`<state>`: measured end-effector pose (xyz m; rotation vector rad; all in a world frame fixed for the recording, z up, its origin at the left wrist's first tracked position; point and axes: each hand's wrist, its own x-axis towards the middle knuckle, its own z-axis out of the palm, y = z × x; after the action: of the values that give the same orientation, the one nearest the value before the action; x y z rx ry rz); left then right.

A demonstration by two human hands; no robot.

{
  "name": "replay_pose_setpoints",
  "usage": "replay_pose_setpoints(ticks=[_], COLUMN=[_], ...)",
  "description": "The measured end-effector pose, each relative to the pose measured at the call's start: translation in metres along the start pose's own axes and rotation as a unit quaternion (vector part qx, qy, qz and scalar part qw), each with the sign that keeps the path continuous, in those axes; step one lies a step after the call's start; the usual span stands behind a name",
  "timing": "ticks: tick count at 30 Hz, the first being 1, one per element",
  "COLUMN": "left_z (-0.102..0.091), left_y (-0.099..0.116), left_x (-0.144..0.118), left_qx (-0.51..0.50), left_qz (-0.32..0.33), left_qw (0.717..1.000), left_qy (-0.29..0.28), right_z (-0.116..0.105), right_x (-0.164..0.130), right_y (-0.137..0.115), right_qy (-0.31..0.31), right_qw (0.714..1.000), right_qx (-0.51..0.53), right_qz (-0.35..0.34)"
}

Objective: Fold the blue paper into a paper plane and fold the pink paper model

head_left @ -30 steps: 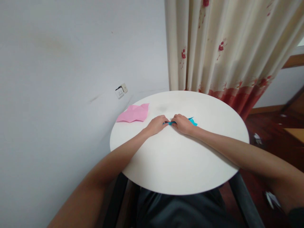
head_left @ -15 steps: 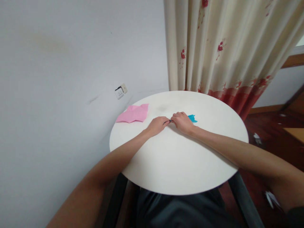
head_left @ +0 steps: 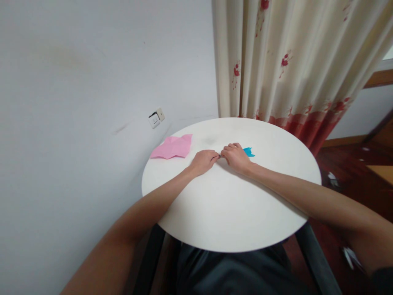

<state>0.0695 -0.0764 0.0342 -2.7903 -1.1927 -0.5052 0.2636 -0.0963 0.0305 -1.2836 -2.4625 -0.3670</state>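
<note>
Blue paper [head_left: 249, 152] pinched over the far half of a round white table [head_left: 225, 213]

Its long axis seems to run side to side, roughly level with the far edge. The ragged end pokes out past the right hand [head_left: 235, 157], towards the table's right edge; the middle is hidden under that hand's curled fingers. From the left hand's fingertips, then, the paper lies to the right, and the right hand is nearer its bulk. The left hand [head_left: 205, 160] has thumb and fingers drawn into a narrow pinch on a thin dark sliver, apparently the paper's other end. The right fingers close over the paper, their grip partly hidden. Both sets of fingertips almost meet; whether they touch, I cannot tell.

Counted: one blue paper, one creased pink sheet [head_left: 173, 146] by the table's far left edge, two hands. Beyond the table are one wall socket [head_left: 154, 120] and a flowered curtain [head_left: 285, 61]; two pale objects, blurred, lie on the floor at right.
</note>
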Motion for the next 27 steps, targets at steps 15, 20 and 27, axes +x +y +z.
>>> replay_pose_setpoints(ticks=[15, 20, 27], left_z=[-0.007, -0.010, -0.004], left_y=[-0.021, -0.025, -0.038], left_x=[0.004, 0.003, 0.005], left_qx=[0.013, -0.010, -0.177], left_qz=[-0.096, -0.127, -0.200], left_qw=[0.992, 0.986, 0.952], left_qy=[0.085, 0.107, 0.150], right_z=[-0.009, -0.013, -0.010], right_x=[0.007, 0.007, 0.004], right_y=[0.038, 0.063, 0.095], right_qy=[0.073, 0.125, 0.225], right_qw=[0.996, 0.987, 0.925], right_qx=[0.003, 0.057, 0.193], right_qz=[0.048, 0.083, 0.238])
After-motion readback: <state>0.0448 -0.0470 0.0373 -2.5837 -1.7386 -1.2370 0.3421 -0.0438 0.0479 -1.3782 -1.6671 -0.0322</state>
